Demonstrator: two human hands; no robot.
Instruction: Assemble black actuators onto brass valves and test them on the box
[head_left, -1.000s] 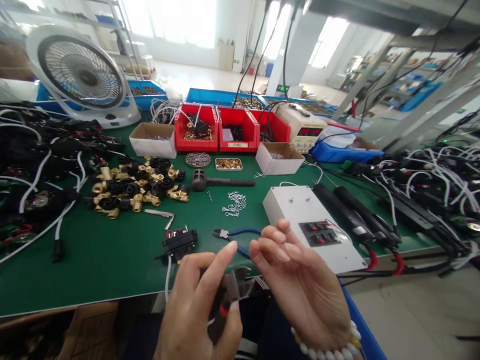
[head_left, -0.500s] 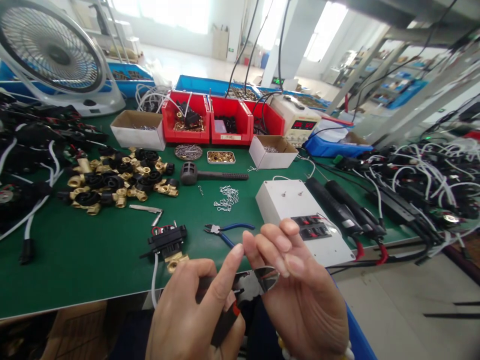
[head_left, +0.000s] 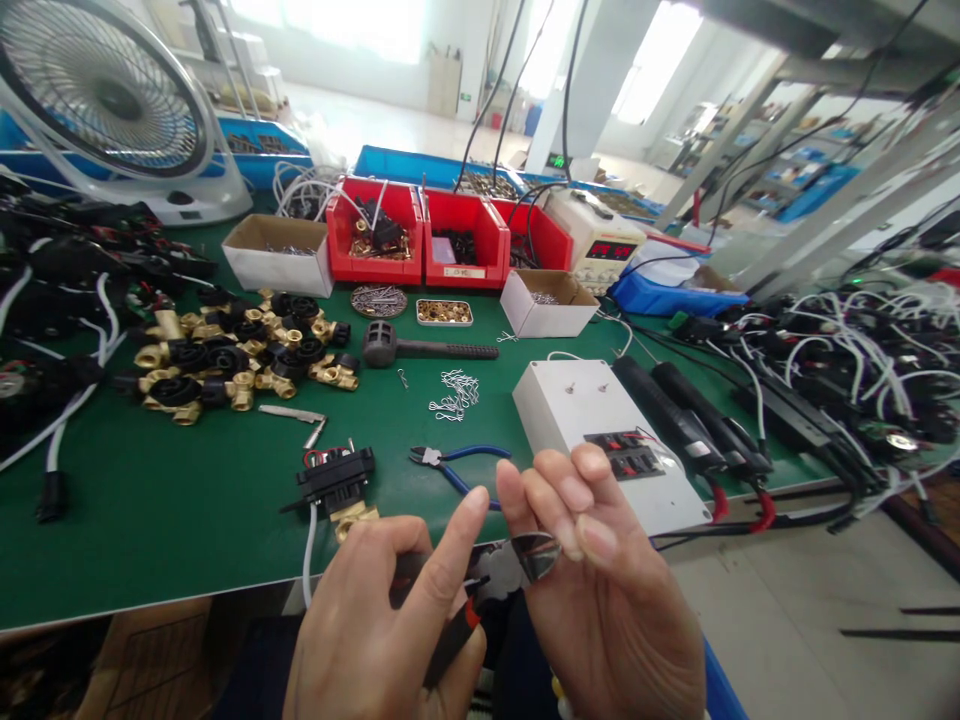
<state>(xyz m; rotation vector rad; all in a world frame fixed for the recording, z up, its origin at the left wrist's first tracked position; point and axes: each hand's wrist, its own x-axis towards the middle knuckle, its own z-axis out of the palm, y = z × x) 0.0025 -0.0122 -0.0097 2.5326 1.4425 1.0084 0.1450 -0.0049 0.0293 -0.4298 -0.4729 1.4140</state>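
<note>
My left hand (head_left: pixel 382 620) is wrapped round pliers (head_left: pixel 501 572) with black and orange handles, its index finger stretched out above them. The shiny jaws point right, towards my right hand (head_left: pixel 607 580). That hand is palm up, its thumb and fingers pressed together right by the jaw tips. Anything between those fingers is too small or hidden to make out. Just beyond the hands lie blue-handled cutters (head_left: pixel 457 468). To their left sits a black part with a brass fitting (head_left: pixel 337 485) and a white cable.
Wire clips (head_left: pixel 454 395) and a black mallet (head_left: pixel 427 349) lie farther back. Brass fittings (head_left: pixel 240 355) are heaped at left. A white switch box (head_left: pixel 555 400) stands at right. Red bins (head_left: pixel 465 245), a power supply (head_left: pixel 600 240) and a fan (head_left: pixel 112 110) line the back.
My right hand has shifted very slightly to the right and down. The pliers stay in my left hand, and the bench items look the same.
</note>
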